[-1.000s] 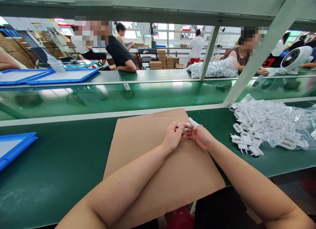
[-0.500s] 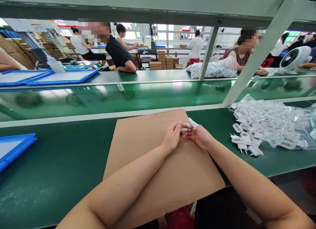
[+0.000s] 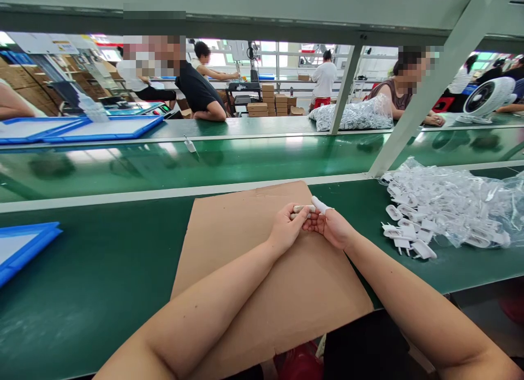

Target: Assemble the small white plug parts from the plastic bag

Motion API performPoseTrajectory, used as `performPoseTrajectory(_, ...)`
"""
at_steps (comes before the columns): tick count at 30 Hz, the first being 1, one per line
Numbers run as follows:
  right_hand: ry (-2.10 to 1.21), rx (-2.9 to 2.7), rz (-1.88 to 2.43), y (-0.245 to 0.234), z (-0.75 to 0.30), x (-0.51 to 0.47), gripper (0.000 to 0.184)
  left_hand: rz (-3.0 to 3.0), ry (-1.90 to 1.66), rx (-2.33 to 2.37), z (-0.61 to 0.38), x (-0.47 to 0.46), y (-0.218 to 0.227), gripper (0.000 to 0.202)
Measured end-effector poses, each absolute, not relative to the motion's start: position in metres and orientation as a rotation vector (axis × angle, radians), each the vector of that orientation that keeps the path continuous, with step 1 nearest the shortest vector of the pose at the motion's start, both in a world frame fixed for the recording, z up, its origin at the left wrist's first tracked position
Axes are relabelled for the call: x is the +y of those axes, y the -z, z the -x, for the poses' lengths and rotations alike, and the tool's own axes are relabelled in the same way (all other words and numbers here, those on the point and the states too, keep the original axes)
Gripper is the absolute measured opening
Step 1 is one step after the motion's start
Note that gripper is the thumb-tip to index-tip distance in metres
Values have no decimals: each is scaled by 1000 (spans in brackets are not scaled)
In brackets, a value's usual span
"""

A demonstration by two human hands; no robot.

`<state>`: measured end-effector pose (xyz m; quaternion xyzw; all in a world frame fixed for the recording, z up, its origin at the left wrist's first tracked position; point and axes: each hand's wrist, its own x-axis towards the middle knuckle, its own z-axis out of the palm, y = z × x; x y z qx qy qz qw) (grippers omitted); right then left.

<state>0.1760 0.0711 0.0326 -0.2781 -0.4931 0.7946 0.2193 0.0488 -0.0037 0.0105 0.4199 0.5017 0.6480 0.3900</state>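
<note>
Above a brown cardboard sheet (image 3: pixel 245 227), my two hands meet, fingertips touching. My left hand (image 3: pixel 286 227) is closed, its thumb pressed to its fingers, which wear off-white covers. Whether something small lies between those fingers is hidden. My right hand (image 3: pixel 331 224) is half open with the palm turned up. Its thumb wears a white finger cover (image 3: pixel 320 204) and sticks out, while its other fingers curl loosely against the left fingertips. No object shows in the right hand.
White plug adapters (image 3: pixel 409 238) spill from a clear plastic bag (image 3: pixel 487 200) at right. A blue-edged tray (image 3: pixel 30 249) lies at left. Beyond runs a green conveyor (image 3: pixel 254 159) carrying a small white piece (image 3: pixel 190 145). A slanted metal post (image 3: pixel 426 85) rises ahead; co-workers sit across.
My left thumb has come down and to the right over the covered fingers. My right hand has stayed put. The small white piece on the conveyor has shifted left.
</note>
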Motion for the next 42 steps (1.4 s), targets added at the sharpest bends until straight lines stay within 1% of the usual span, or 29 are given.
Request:
performPoseTrajectory(9, -2189, -1361, 774, -32, -176, 71, 40, -1044, -1654, 1290, -50, -4, -12, 46)
performPoseTrajectory(14, -2176, -1414, 763, -36, -176, 69, 41, -1039, -1653, 1216, -50, -2, -13, 52)
performPoseTrajectory(20, -2178, -1360, 769, -34, -176, 70, 38, -1070, -1659, 1318, -49, -4, -12, 47)
performPoseTrajectory(25, -2179, -1370, 762, -31, -175, 72, 41, -1070, -1645, 1277, -50, -5, -12, 41)
performPoseTrajectory(34, -2166, -1363, 778, -30, -175, 72, 42, -1027, -1634, 1309, -51, -4, -10, 41)
performPoseTrajectory(42, -2169, -1412, 777, -37, -176, 69, 43, -1034, -1661, 1222, -50, -2, -11, 49)
